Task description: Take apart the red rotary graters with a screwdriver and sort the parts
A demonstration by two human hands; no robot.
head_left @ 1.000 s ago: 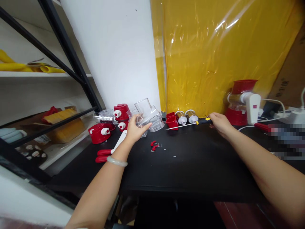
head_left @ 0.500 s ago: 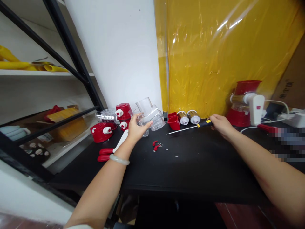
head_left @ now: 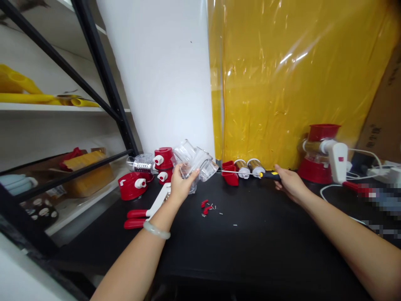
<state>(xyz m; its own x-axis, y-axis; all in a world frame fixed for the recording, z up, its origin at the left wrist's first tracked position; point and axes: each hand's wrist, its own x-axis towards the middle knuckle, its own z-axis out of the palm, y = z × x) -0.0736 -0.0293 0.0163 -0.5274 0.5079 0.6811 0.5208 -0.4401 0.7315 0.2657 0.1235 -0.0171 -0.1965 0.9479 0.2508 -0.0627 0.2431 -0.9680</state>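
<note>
My left hand (head_left: 182, 182) grips a clear plastic grater housing (head_left: 205, 164), held tilted above the back of the black table. In my right hand (head_left: 290, 182) is a screwdriver (head_left: 270, 175) with a black and yellow handle, its long shaft level and pointing left. The shaft's tip is close to the housing's right side; whether it touches I cannot tell. Below the housing lie small red plastic parts (head_left: 206, 209) and several tiny metal pins (head_left: 221, 213). Two white crank handles with red grips (head_left: 137, 213) rest beside my left wrist.
Red grater bases (head_left: 131, 186) stand at the left by a black-framed shelf (head_left: 117, 113). Red pushers (head_left: 231, 174) and two drum blades (head_left: 242, 168) sit at the back. An assembled red and white grater (head_left: 316, 165) and a white cable (head_left: 324, 192) are at the right.
The camera view has tipped, so the table things appear lower. My right hand has levelled the screwdriver and brought its tip up to the clear housing. The left hand keeps its hold.
</note>
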